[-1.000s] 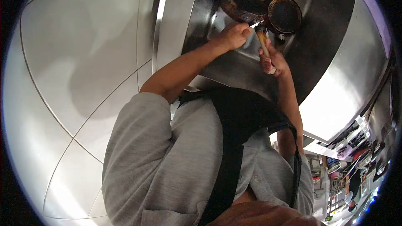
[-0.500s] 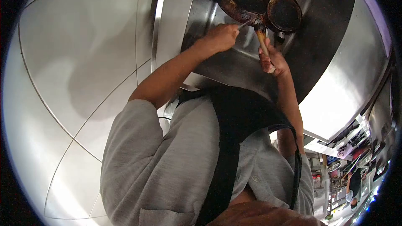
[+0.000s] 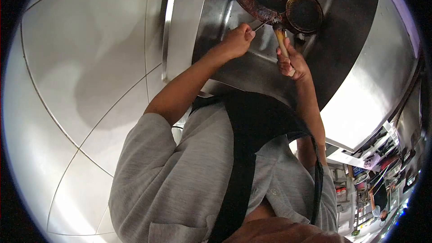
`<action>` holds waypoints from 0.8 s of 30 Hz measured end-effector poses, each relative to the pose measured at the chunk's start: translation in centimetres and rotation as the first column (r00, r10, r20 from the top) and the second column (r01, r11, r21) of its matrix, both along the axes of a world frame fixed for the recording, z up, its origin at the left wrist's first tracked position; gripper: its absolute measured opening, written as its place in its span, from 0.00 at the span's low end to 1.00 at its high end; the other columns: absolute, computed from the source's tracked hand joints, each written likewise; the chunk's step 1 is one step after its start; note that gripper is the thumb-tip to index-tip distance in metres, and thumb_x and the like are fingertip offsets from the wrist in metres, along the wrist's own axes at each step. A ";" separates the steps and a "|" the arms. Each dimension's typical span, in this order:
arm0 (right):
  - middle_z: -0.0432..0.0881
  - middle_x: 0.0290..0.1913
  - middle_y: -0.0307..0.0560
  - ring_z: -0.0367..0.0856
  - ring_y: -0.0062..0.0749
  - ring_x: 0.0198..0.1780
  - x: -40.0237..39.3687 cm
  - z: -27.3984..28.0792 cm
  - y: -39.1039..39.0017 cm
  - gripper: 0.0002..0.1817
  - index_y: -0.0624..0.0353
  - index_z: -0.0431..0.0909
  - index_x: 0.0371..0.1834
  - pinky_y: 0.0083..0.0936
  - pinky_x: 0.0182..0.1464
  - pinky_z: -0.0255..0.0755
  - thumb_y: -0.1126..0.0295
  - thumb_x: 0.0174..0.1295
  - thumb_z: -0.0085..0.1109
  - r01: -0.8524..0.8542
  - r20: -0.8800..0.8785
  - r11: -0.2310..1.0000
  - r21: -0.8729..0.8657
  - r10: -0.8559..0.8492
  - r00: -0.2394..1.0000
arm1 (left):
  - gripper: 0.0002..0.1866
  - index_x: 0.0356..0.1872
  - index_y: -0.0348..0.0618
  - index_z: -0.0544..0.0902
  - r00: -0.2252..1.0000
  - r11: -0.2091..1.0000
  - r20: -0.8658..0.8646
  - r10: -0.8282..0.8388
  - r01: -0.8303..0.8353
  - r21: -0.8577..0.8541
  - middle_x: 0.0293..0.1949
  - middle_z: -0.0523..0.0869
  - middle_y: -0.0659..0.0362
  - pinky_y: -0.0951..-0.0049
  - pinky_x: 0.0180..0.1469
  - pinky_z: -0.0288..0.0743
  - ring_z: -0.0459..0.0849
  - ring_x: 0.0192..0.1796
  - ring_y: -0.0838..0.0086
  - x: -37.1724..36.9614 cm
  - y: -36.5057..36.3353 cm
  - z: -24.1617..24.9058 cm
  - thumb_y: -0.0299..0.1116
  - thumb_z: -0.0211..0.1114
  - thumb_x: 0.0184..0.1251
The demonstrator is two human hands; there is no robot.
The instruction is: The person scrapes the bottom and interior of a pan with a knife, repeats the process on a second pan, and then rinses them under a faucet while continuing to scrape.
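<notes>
My left hand (image 3: 237,41) is closed around a thin metal tool (image 3: 261,26), most of which its fingers hide. The tool's tip reaches the charred joint between a blackened frying pan (image 3: 255,3) and its handle. My right hand (image 3: 293,60) grips that pan's pale wooden handle (image 3: 282,44), scorched dark near the joint. The pan is tilted inside the steel sink. Right beside it lies a second blackened pan (image 3: 304,12), with a short dark handle stub pointing toward me.
A stainless steel sink (image 3: 353,31) surrounds the pans, with drain holes at its far side. Its metal rim (image 3: 184,22) and white tiles (image 3: 90,54) are on the left. A steel counter (image 3: 355,117) lies to the right. Another person (image 3: 380,198) stands far off at lower right.
The held pan has tilted slightly more. My left hand has drawn a little to the left and up, with the tool still at the joint. My right hand keeps its grip.
</notes>
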State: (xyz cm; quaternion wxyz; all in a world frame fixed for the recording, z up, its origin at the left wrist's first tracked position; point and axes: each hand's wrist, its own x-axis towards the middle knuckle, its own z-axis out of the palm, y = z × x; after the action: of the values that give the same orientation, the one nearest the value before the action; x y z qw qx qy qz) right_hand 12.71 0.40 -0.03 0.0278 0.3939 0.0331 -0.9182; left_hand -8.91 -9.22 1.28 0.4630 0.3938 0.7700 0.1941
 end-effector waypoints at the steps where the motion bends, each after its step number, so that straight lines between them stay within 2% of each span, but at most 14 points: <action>1: 0.62 0.11 0.28 0.59 0.13 0.06 0.0 0.0 0.0 0.29 0.57 0.73 0.34 0.14 0.07 0.57 0.41 0.70 0.37 0.014 -0.011 1.000 -0.014 -0.014 1.000 | 0.20 0.43 0.37 0.77 1.000 0.997 -0.003 -0.020 0.020 -0.069 0.36 0.83 0.45 0.59 0.44 0.74 0.82 0.41 0.51 0.0 0.1 0.6 0.46 0.50 0.73; 4: 0.61 0.11 0.28 0.59 0.13 0.06 0.1 -0.6 -0.1 0.28 0.57 0.74 0.35 0.14 0.07 0.56 0.41 0.70 0.38 0.053 -0.092 0.994 -0.091 -0.061 0.994 | 0.22 0.40 0.37 0.79 0.998 0.999 0.043 -0.035 0.036 -0.020 0.35 0.83 0.46 0.60 0.44 0.74 0.82 0.40 0.52 1.1 0.4 0.4 0.48 0.49 0.74; 7: 0.61 0.10 0.28 0.58 0.13 0.06 0.1 -0.5 -0.1 0.28 0.56 0.74 0.36 0.14 0.07 0.56 0.41 0.70 0.39 0.042 -0.050 0.998 -0.054 -0.044 0.998 | 0.23 0.35 0.36 0.79 0.997 0.988 0.041 -0.063 0.056 0.144 0.33 0.83 0.46 0.59 0.43 0.73 0.82 0.39 0.52 1.3 0.4 -1.0 0.48 0.47 0.74; 10: 0.61 0.10 0.28 0.58 0.13 0.06 0.1 -0.7 -0.1 0.28 0.56 0.73 0.35 0.14 0.07 0.55 0.41 0.70 0.39 0.039 -0.082 0.997 -0.073 -0.045 0.996 | 0.24 0.35 0.36 0.79 0.992 0.992 0.115 -0.055 0.040 0.122 0.34 0.83 0.46 0.59 0.44 0.73 0.82 0.39 0.52 1.5 0.7 -1.7 0.48 0.46 0.75; 17: 0.59 0.10 0.28 0.58 0.14 0.06 -0.2 -0.2 0.1 0.28 0.57 0.72 0.34 0.15 0.07 0.55 0.41 0.70 0.40 0.074 -0.091 0.988 -0.132 -0.086 0.992 | 0.26 0.37 0.35 0.79 0.997 0.998 -0.041 -0.059 0.060 0.025 0.37 0.82 0.39 0.52 0.49 0.72 0.81 0.44 0.44 2.8 1.6 -2.0 0.49 0.41 0.75; 19: 0.60 0.11 0.28 0.58 0.14 0.06 -0.4 0.2 0.2 0.28 0.57 0.72 0.34 0.15 0.06 0.55 0.41 0.70 0.40 0.111 -0.132 0.984 -0.143 -0.130 0.983 | 0.27 0.38 0.35 0.79 0.995 0.996 -0.052 -0.082 0.080 -0.026 0.38 0.82 0.37 0.49 0.50 0.71 0.80 0.46 0.42 2.7 2.8 -0.3 0.49 0.39 0.76; 24: 0.61 0.11 0.29 0.58 0.14 0.06 -0.6 0.2 0.1 0.28 0.58 0.72 0.34 0.15 0.06 0.55 0.41 0.70 0.40 0.159 -0.141 0.973 -0.169 -0.184 0.973 | 0.27 0.40 0.35 0.79 0.988 0.991 -0.114 -0.107 0.097 -0.089 0.43 0.81 0.37 0.49 0.53 0.71 0.80 0.49 0.42 2.6 4.5 0.0 0.48 0.37 0.76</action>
State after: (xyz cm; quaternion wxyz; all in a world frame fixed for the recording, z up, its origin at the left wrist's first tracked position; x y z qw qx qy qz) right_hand 12.16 0.51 0.18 -0.0237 0.3191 -0.0712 -0.9447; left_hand -6.27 -4.70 1.28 0.4416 0.4240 0.7824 0.1144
